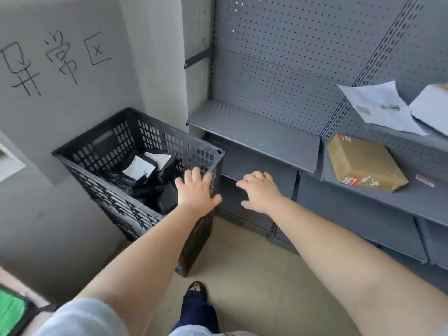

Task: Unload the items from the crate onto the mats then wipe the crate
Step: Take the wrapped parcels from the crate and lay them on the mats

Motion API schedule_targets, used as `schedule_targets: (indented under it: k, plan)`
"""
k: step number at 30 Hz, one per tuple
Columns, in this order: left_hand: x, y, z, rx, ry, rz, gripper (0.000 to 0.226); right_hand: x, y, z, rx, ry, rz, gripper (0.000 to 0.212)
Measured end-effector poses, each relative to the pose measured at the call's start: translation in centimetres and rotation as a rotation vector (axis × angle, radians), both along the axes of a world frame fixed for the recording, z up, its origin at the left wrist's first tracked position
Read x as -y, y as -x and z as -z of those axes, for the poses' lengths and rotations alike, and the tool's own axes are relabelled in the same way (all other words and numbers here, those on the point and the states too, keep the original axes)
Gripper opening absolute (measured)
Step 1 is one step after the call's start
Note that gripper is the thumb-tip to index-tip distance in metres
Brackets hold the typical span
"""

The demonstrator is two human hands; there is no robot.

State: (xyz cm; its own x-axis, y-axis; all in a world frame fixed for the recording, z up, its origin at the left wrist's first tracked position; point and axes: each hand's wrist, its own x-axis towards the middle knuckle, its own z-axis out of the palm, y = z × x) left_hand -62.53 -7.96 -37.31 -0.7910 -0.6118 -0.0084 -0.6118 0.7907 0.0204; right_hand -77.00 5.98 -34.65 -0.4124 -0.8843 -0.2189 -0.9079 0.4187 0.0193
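So, both hands out front, nothing held. L hand (pixel 196 190) is spread flat, fingers straight, hovering over the near right corner of the crate (pixel 80 151); can't tell if the palm touches the rim or floats just above it. R hand (pixel 260 191) sits beside it, off to the right, past the crate's outer wall, fingers loosely curled, w/ no grip on anything.

Crate is black, lattice-walled, tilted in this view, standing on the floor against the wall. Inside: black parcels (pixel 155 183), piled low, two showing white labels (pixel 139 169). They lie ahead of & to the left of the L hand, down below rim level. Pile's long axis looks to run from the near right corner toward the far left, roughly in line w/ the L forearm.

Key relation: L hand is clearly nearer the parcels; R hand is outside the crate & would have to cross the wall to get in. Prob the L goes down first for the nearest parcel.

No mats visible that I can name for sure; a green patch (pixel 11 311) at bottom left, well behind the L hand, unclear what it is. Right of the R hand: grey shelves (pixel 254 132), a brown box (pixel 363 163), some papers (pixel 378 107).

Unloading looks barely begun; wiping not yet.
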Motion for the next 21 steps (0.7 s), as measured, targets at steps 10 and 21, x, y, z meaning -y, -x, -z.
schedule_targets:
  k: [10, 21]
  plan:
    - [20.1, 0.9, -0.1, -0.021, -0.107, -0.261, 0.078, 22.8, 1.8, -1.0, 0.001, 0.054, -0.159, 0.059]
    - [25.7, -2.6, 3.6, 0.091, -0.246, -0.428, 0.081, 34.1, 1.1, 2.9, 0.109, -0.033, -0.311, 0.058]
